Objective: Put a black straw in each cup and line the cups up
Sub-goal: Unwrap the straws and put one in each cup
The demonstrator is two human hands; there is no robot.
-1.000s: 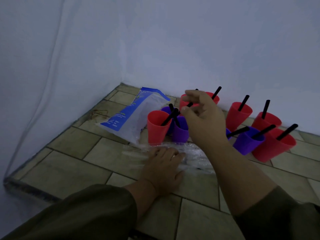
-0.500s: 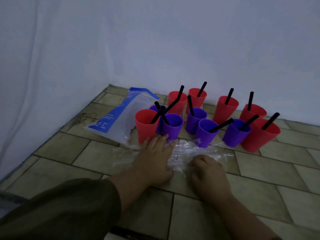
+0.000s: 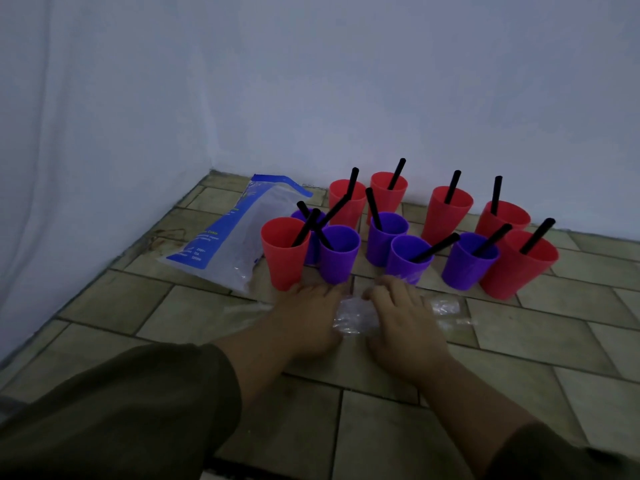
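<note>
While both hands rest low on the tiled floor [image 3: 381,431], nearest the person, they seem busy with packaging and not with any cup. The left hand [image 3: 304,317] lies flat, fingers fairly straight, pressing down on a crumpled clear wrapper [image 3: 353,318]. The right hand [image 3: 401,317] sits just at its three o'clock, fingers bent down onto the same film. I cannot tell whether those bent fingers pinch the film or only press on it. My guess is that the flat hand pins the wrapper so the other can gather it up; no loose straw shows inside it, and neither hand holds a cup or straw. At twelve o'clock from the left fingertips, very close or touching, stand the front red cup [image 3: 284,261] and the front purple cup [image 3: 338,263]. The middle purple cup [image 3: 405,268] stands at twelve o'clock from the right hand. The right purple cup [image 3: 467,268] and large red cup [image 3: 516,275] trail off toward two o'clock. Black straws [image 3: 434,248] lean out of the cups, crossing in the left cluster so that their owners are hard to sort. A blue and clear bag [image 3: 225,237] lies at ten o'clock. Farthest off, the back red cups [image 3: 446,216] stand along the wall [image 3: 346,98]. Every cup seems served, yet the group sits bunched two or three deep, so lining up looks like the remaining work.
</note>
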